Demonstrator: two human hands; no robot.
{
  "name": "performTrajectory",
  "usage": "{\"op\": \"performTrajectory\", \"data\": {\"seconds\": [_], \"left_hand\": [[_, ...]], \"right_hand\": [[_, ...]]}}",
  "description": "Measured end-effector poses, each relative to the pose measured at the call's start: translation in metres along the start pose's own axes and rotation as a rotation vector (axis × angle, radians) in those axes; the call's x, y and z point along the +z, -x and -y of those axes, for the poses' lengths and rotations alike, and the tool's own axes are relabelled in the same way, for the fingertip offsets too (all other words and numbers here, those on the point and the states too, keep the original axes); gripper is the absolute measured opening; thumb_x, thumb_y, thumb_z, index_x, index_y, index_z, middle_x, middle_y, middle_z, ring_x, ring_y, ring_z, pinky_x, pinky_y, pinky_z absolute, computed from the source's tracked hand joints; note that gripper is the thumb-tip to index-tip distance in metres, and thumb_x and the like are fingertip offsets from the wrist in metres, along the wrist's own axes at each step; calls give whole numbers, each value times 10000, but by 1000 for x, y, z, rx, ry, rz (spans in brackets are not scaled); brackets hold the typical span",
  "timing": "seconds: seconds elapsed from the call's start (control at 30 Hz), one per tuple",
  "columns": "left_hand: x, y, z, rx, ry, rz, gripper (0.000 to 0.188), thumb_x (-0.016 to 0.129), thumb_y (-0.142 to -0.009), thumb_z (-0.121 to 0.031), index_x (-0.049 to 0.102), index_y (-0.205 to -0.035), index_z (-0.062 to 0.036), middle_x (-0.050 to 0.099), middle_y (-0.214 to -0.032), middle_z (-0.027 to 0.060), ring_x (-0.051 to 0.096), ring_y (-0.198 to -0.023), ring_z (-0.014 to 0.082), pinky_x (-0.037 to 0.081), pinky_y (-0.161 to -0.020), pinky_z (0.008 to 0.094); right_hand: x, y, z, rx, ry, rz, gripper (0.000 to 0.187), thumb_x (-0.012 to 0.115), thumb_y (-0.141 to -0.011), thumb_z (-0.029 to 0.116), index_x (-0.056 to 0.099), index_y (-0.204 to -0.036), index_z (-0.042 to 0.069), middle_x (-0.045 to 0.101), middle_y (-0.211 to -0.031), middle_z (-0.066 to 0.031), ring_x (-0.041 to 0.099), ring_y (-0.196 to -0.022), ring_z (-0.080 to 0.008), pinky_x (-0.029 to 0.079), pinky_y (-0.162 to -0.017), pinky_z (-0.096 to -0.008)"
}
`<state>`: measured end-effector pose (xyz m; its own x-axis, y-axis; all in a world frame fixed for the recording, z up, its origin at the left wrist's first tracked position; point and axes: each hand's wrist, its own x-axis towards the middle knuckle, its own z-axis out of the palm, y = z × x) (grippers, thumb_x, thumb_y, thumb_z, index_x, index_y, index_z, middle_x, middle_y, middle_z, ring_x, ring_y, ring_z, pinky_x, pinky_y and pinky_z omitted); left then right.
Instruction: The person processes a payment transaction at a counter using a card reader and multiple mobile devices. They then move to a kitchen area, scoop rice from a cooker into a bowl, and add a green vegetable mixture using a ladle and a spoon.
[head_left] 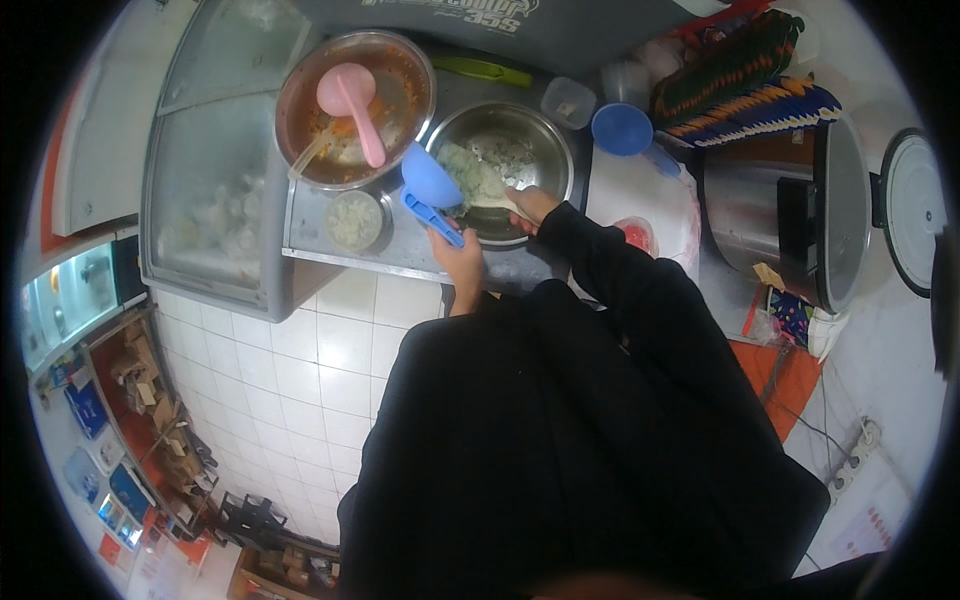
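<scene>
My left hand (460, 262) is closed around the handle of a blue plastic ladle (428, 180), its cup tipped over the near left rim of a steel bowl (558, 150). Inside that bowl lies a pale green, shredded-looking food (468, 172), heaped toward the left side. With fingers wrapped round its handle, my right hand (534, 207) grips a pale spatula (490, 202) whose blade meets the food beside the ladle. Just left of my left hand stands a small clear tub (353, 221) of pale chopped food. What the ladle's cup contains is hidden.
A larger steel bowl (284, 150) with orange residue holds a pink ladle (352, 105). Behind are a green utensil (485, 71) and a clear container (568, 103). Rightward stand another blue ladle (622, 130) and a large open-lidded cooker (755, 210). A glass-topped freezer (210, 190) borders the left.
</scene>
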<state>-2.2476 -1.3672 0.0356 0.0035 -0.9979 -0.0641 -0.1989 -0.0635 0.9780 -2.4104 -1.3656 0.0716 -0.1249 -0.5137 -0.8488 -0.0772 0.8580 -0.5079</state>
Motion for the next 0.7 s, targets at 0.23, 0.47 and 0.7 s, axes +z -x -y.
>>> {"op": "performTrajectory", "data": {"seconds": [0.23,0.47,0.7], "left_hand": [[0,1,-1,-36,43,-23,231,523,-673,10,450,-890,-18,419,-798,28,420,-689,109,354,-628,229],[1,2,0,-19,-15,-4,223,528,-677,-10,452,-886,-20,432,-804,35,428,-700,119,361,-646,240],[0,1,8,12,8,-50,227,529,-664,-5,454,-878,-22,431,-795,33,433,-710,123,363,-651,244]], "right_hand": [[-29,18,-22,7,-537,244,411,347,-897,345,528,-670,54,412,-438,-5,366,-318,-122,329,-352,-271],[-17,36,5,-480,1199,-824,189,440,-787,164,574,-789,30,604,-626,-103,615,-578,-220,464,-513,-362],[-34,74,62,-567,1273,-628,137,488,-742,146,600,-774,74,609,-643,-85,617,-588,-218,472,-505,-353]]}}
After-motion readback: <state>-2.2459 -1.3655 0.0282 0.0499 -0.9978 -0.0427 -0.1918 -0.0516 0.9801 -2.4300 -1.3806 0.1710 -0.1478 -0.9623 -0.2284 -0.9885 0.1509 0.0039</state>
